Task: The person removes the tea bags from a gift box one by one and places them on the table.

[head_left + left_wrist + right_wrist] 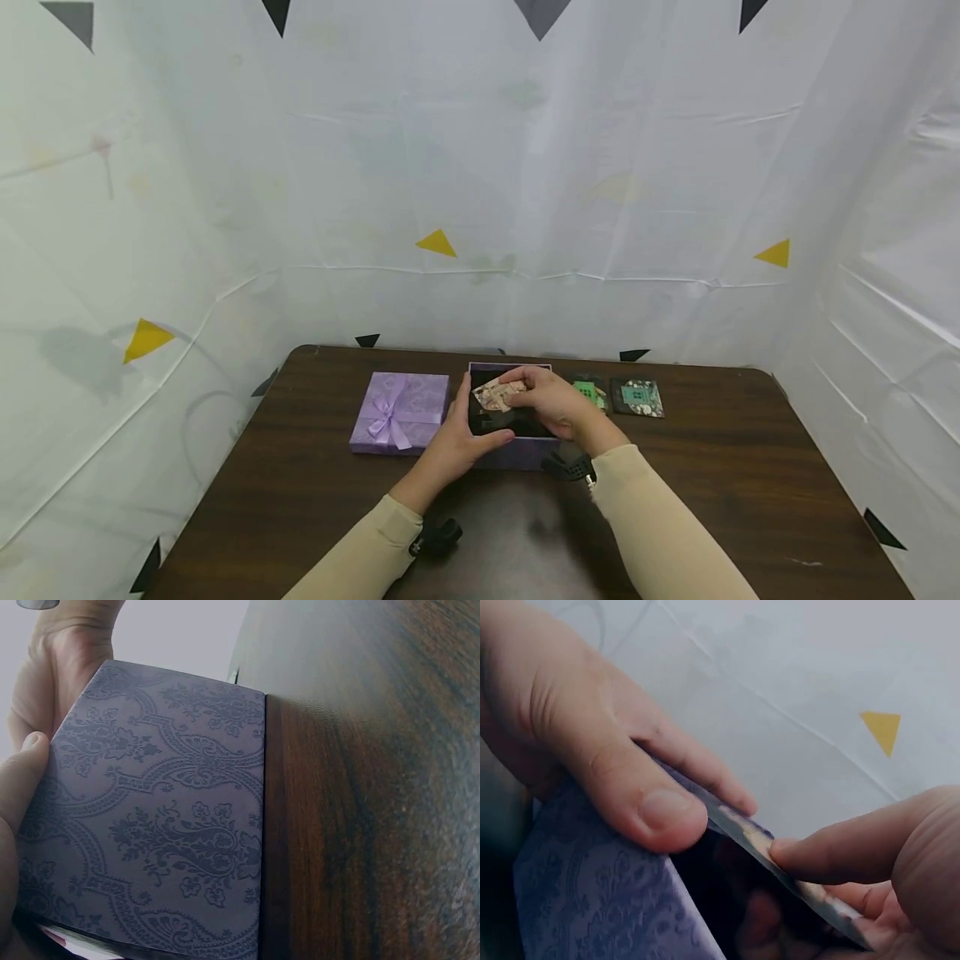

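Right hand [553,402] pinches a patterned packet [492,395] at the opening of a purple box [517,455].
Left hand [454,438] grips the box's left side. The step seems to be handling the packet; the next move probably calls for a steady box. Face up, the packet points one corner left (the right hand covers part, so its long axis is unclear).
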A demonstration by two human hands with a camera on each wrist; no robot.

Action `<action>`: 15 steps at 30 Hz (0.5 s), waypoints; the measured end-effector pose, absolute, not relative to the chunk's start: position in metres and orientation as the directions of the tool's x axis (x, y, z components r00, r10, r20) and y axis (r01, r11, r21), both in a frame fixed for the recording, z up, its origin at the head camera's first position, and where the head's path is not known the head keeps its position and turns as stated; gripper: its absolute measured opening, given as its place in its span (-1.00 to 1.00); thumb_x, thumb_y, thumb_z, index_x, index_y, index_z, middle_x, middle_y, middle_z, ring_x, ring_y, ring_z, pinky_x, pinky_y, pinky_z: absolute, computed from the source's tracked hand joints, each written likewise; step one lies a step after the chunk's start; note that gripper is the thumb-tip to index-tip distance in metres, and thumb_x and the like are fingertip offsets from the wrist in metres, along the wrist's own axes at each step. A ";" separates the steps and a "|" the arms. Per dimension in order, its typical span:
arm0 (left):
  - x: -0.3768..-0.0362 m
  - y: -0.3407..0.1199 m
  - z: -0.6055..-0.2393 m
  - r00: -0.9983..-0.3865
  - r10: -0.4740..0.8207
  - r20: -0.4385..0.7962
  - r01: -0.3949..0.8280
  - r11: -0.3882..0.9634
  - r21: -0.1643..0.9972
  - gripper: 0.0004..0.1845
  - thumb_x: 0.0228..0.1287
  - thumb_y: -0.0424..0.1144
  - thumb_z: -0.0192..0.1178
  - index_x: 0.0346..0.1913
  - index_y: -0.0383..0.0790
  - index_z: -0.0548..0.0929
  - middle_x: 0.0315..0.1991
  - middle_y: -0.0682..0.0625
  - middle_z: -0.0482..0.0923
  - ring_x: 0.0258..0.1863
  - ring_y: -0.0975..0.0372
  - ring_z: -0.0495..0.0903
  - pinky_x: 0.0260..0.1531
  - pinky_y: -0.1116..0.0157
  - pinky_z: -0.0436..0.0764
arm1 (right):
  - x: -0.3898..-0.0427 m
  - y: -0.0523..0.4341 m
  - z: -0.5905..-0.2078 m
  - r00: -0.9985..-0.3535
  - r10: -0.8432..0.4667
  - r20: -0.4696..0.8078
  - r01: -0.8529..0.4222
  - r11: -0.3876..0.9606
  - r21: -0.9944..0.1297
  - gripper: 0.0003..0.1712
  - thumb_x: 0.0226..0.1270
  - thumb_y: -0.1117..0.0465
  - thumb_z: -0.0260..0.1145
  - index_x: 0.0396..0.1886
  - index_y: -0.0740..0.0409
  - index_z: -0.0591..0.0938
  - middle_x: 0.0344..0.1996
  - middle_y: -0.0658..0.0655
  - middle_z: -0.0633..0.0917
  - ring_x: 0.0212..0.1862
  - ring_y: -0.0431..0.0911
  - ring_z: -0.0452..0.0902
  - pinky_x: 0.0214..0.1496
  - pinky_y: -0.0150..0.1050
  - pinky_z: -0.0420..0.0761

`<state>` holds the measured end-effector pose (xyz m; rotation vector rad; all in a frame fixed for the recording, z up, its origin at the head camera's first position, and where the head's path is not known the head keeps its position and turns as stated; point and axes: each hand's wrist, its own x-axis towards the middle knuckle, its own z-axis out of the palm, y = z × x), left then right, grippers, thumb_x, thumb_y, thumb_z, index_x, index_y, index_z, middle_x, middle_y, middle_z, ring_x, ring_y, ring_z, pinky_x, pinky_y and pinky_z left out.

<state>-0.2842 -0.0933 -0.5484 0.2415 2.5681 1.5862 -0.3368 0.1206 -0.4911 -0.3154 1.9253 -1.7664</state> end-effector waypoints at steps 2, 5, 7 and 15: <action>-0.284 -0.093 -0.548 -0.981 0.195 -0.015 0.074 0.437 0.896 0.45 0.16 0.39 0.54 0.83 0.15 -0.27 0.80 -0.26 -0.09 0.74 -0.26 0.07 0.57 -0.41 0.23 | -0.336 0.121 -0.492 -0.854 -0.481 -0.199 0.163 0.116 -0.980 -0.53 0.66 0.44 0.18 0.47 0.36 0.45 0.37 0.31 0.51 0.17 -0.04 0.61 0.21 -0.17 0.71; -0.285 -0.093 -0.548 -0.981 0.196 -0.013 0.075 0.434 0.898 0.46 0.13 0.41 0.54 0.83 0.15 -0.28 0.80 -0.25 -0.09 0.75 -0.25 0.07 0.58 -0.40 0.23 | -0.334 0.123 -0.492 -0.858 -0.481 -0.179 0.141 0.113 -0.983 -0.51 0.66 0.47 0.14 0.50 0.33 0.44 0.46 0.32 0.44 0.24 0.00 0.56 0.16 -0.26 0.68; -0.286 -0.093 -0.547 -0.981 0.194 -0.015 0.072 0.434 0.898 0.45 0.15 0.39 0.55 0.83 0.15 -0.27 0.81 -0.25 -0.09 0.75 -0.25 0.06 0.59 -0.40 0.22 | -0.332 0.123 -0.491 -0.860 -0.482 -0.165 0.121 0.121 -0.985 -0.49 0.65 0.49 0.13 0.52 0.32 0.44 0.50 0.31 0.42 0.29 0.02 0.53 0.18 -0.27 0.65; -0.285 -0.093 -0.547 -0.980 0.195 -0.024 0.065 0.440 0.896 0.46 0.14 0.39 0.56 0.83 0.11 -0.27 0.80 -0.28 -0.09 0.74 -0.27 0.07 0.58 -0.41 0.22 | -0.328 0.125 -0.490 -0.882 -0.453 -0.134 0.123 0.054 -0.991 -0.42 0.65 0.49 0.12 0.59 0.27 0.40 0.55 0.29 0.38 0.33 0.01 0.49 0.21 -0.24 0.63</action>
